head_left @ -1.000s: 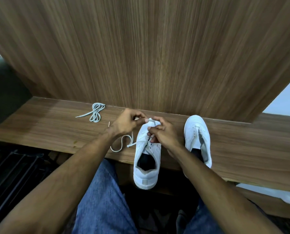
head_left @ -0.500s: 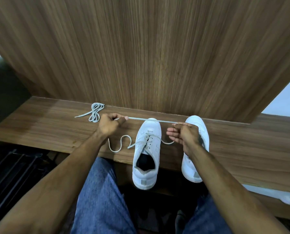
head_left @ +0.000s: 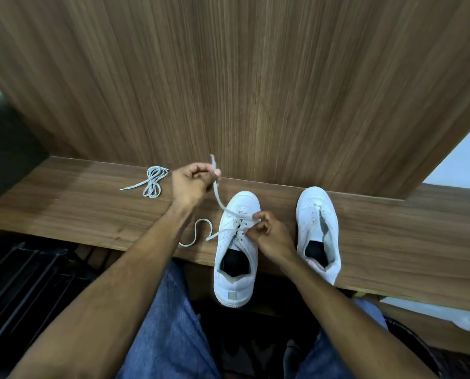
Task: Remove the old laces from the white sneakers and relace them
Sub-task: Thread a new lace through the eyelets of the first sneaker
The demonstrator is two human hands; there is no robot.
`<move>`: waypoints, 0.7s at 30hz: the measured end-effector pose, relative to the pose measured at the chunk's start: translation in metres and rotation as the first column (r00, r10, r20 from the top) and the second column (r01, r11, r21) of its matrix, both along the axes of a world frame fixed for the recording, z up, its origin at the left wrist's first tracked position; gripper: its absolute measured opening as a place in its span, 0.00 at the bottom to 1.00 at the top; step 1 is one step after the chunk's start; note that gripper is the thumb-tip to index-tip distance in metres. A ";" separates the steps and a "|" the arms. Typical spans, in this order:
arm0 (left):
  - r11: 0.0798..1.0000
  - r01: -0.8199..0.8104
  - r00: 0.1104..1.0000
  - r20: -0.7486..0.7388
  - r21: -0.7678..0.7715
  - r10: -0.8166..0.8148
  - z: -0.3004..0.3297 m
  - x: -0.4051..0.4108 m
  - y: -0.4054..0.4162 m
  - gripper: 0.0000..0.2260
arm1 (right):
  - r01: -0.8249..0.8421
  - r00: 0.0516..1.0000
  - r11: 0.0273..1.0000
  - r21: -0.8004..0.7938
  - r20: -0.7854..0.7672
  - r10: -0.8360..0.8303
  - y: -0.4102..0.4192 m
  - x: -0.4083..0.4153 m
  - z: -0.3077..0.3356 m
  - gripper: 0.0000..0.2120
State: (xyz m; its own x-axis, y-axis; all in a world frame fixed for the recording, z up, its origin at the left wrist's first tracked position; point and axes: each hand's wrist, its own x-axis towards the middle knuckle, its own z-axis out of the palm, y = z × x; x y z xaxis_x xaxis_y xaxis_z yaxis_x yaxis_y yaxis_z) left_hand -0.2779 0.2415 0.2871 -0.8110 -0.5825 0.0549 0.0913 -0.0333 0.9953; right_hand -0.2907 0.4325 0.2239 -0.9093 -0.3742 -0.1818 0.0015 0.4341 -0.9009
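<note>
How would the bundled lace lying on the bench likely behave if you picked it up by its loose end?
The bundled lace is probably floppy: it lies in limp loops, and the lace that the left hand holds sags in a curve. It likely weighs little, being thin cord. Its coil looks loose, so lifting one end might unravel it.

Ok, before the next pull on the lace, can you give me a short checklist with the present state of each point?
1. Left hand holds the lace in a firm grip: ok.
2. Right hand pinches the lace at the eyelets of the left sneaker: ok.
3. Sneaker stands flat on the wooden shelf: not ok, its heel hangs over the front edge.
4. Free lace end lies loose left of the sneaker, with no knot visible: ok.
5. Right sneaker is unlaced: ok.
6. Spare lace bundle lies apart from the hands: ok.
</note>
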 end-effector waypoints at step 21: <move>0.605 0.517 0.817 0.560 -0.606 -0.137 -0.051 0.040 0.036 0.04 | 0.004 0.954 0.921 0.390 -0.277 0.112 -0.001 0.015 -0.006 0.12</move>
